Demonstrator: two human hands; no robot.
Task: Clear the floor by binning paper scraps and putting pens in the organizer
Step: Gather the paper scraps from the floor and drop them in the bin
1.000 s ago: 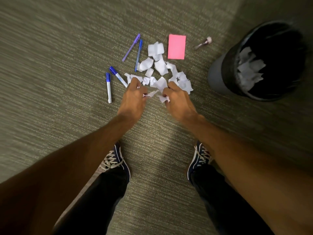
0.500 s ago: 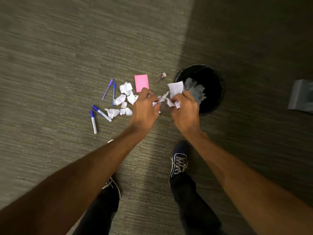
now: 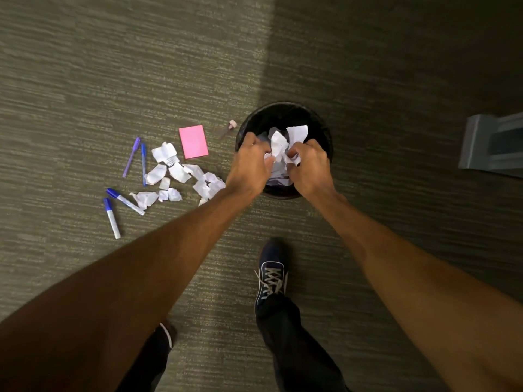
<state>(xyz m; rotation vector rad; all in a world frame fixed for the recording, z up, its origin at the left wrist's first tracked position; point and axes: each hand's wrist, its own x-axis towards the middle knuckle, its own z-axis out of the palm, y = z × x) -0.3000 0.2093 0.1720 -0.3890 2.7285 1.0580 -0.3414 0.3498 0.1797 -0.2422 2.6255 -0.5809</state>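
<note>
Both my hands hover over the round black bin (image 3: 283, 108). My left hand (image 3: 250, 165) and my right hand (image 3: 310, 168) together clutch a bunch of white paper scraps (image 3: 283, 142) above the bin's opening. More scraps lie inside the bin. A heap of crumpled white paper scraps (image 3: 181, 176) stays on the carpet to the left of the bin. Beside the heap lie a purple pen (image 3: 131, 157), a blue pen (image 3: 143, 164) and two white markers with blue caps (image 3: 124, 200) (image 3: 111, 217).
A pink sticky-note pad (image 3: 193, 141) lies on the carpet between heap and bin, with a small capped object (image 3: 227, 129) beside it. A grey plastic piece (image 3: 492, 144) sits at the right edge. My dark sneaker (image 3: 271, 273) stands below the bin.
Both hands lifted a bunch of scraps off the floor heap and carried it right, from beside the bin to above its opening. The view rose and shifted right.
</note>
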